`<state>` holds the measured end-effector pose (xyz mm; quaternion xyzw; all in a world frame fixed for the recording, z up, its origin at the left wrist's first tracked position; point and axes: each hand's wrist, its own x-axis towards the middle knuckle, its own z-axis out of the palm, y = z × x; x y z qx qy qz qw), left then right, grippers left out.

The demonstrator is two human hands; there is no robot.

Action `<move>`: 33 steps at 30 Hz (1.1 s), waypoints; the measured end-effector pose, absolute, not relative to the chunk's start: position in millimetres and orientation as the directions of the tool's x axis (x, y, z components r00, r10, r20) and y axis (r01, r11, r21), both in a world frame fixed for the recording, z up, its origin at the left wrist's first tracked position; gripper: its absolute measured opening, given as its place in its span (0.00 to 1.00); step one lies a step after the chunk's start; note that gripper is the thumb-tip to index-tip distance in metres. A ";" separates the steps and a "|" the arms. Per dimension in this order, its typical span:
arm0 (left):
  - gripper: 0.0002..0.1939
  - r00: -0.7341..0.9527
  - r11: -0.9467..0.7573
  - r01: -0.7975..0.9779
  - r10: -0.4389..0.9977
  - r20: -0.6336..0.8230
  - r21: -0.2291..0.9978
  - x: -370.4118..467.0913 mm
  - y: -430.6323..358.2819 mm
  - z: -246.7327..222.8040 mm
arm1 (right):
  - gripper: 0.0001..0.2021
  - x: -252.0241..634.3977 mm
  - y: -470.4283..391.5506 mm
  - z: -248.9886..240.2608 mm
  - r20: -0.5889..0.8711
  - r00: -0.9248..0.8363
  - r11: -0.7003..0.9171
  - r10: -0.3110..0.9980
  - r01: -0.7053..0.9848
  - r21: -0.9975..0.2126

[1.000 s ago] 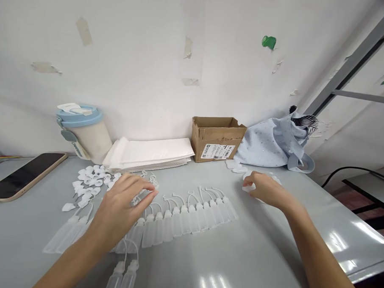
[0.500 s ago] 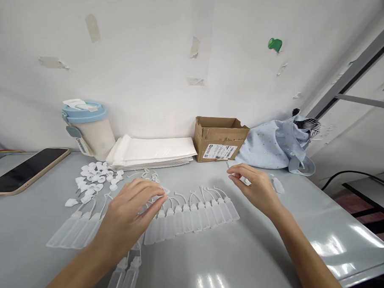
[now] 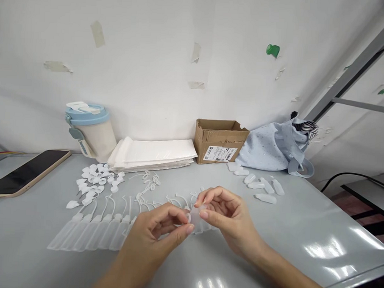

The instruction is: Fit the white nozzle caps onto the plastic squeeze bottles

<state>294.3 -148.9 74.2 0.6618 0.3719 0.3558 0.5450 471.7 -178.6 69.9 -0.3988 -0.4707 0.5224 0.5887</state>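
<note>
My left hand (image 3: 161, 234) is closed in a pinch on a small ring-ended plastic strap (image 3: 189, 218). Facing it, my right hand (image 3: 225, 213) pinches a small translucent plastic bottle (image 3: 195, 214) between thumb and fingertips. The two pieces meet or nearly touch; fingers partly hide both. Behind and below my hands runs a row of translucent bottles (image 3: 92, 233) with thin straps at their necks, partly covered by my left hand. Loose straps (image 3: 152, 182) lie tangled beyond my left hand. Several bottles without straps (image 3: 256, 185) are scattered at the right.
White caps (image 3: 95, 178) are heaped at the left, near a phone (image 3: 28, 171). Along the wall stand a blue-lidded cup (image 3: 98, 135), a stack of white envelopes (image 3: 156, 153), a cardboard box (image 3: 222, 145) and a light blue cloth bag (image 3: 271, 143).
My hands have come together over the row of bottles. The right one moved left and nearer from beside the bag, and now holds a bottle; the left one moved right and nearer.
</note>
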 end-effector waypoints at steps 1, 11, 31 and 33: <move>0.05 0.462 -0.117 0.095 0.885 0.061 0.989 295.4 -151.4 74.6 | 0.07 468.3 -179.7 69.2 0.136 0.032 0.139 0.990 -0.249 -0.958; 0.04 0.396 -0.262 0.123 0.897 0.195 0.957 291.7 -148.8 65.1 | 0.07 458.8 -185.5 72.9 0.158 0.050 0.156 0.986 0.025 -0.987; 0.06 0.391 -0.602 0.232 0.777 0.493 0.764 284.7 -142.5 70.7 | 0.11 468.9 -185.5 62.3 0.460 -0.186 0.482 0.869 0.530 -0.697; 0.06 0.392 -0.594 0.194 0.776 0.494 0.780 285.1 -142.1 68.7 | 0.12 469.9 -185.8 60.1 0.499 -0.213 0.526 0.840 0.548 -0.651</move>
